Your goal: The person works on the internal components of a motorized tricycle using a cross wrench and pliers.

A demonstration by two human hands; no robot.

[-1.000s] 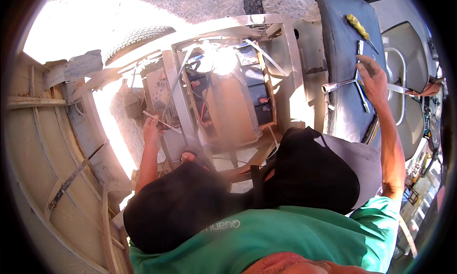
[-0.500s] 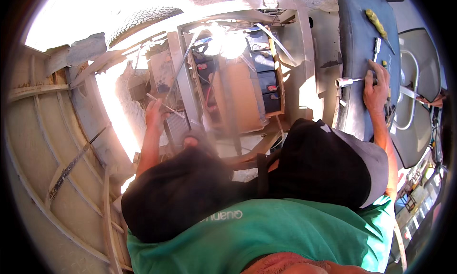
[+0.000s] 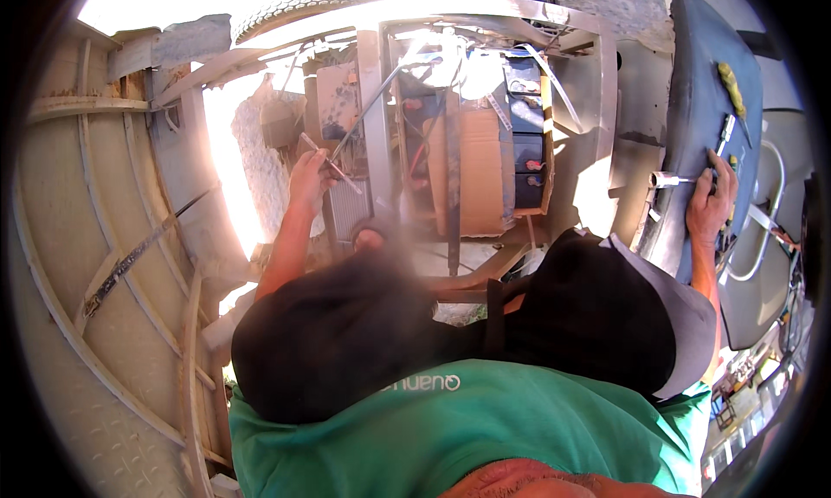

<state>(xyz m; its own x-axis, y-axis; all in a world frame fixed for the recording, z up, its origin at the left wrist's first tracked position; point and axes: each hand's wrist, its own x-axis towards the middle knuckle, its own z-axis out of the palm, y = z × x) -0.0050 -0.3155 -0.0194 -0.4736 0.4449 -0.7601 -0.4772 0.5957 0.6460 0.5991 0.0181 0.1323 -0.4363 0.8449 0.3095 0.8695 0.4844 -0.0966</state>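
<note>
My left hand (image 3: 309, 182) is closed around a thin, pale strip (image 3: 347, 180), held slantwise over the left part of the metal frame (image 3: 374, 109). Its fingers pinch the strip near the middle. On the right, my right hand (image 3: 711, 202) rests on a dark padded seat (image 3: 692, 109), fingers curled over the handle of a socket wrench (image 3: 665, 179). The wrench's shiny socket end points left. Just above that hand lies another chrome tool (image 3: 725, 134), and beyond it a screwdriver with a yellow handle (image 3: 730, 83).
Inside the frame, cardboard (image 3: 485, 165) lies over several dark batteries (image 3: 526, 152) with cables. A tyre (image 3: 303, 3) shows at the far side. Ribbed metal panelling (image 3: 52, 238) stands at left with a dark strap (image 3: 130, 269). A grey seat (image 3: 762, 290) is at right.
The whole view has shifted, so the scene sits farther right. Both hands keep about the same places, the left on the strip and the right at the wrench.
</note>
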